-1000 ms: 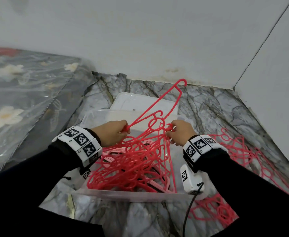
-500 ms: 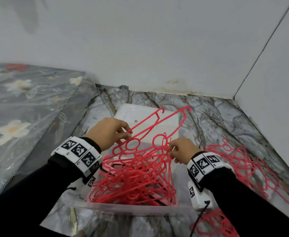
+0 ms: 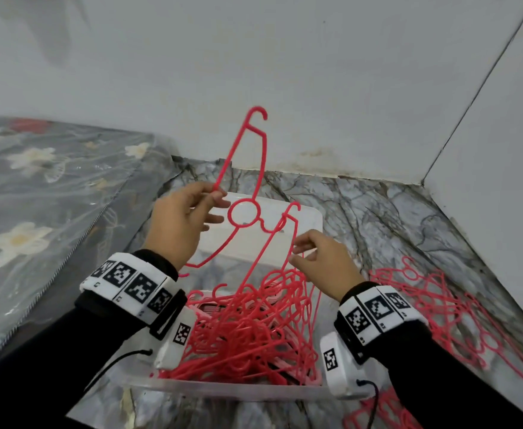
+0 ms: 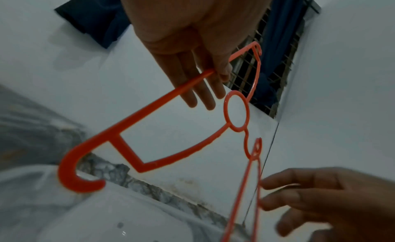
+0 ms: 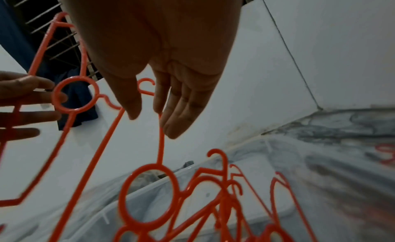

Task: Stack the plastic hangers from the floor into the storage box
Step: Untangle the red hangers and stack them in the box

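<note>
Occupying the lower centre of the head view, a clear rectangular plastic storage box (image 3: 223, 393) is seen on the grey marbled floor (image 3: 393, 218), filled with a tangled heap of red plastic hangers (image 3: 248, 332). More loose red hangers (image 3: 440, 308) are spread on the floor at right. One raised red hanger (image 3: 255, 168) is pinched by thumb and forefinger of the left hand (image 3: 179, 224) at centre frame, its remaining fingers extended. A second hanger's thin bar (image 5: 160, 135) is pinched between the fingertips of the right hand (image 3: 322, 261), just beside.
</note>
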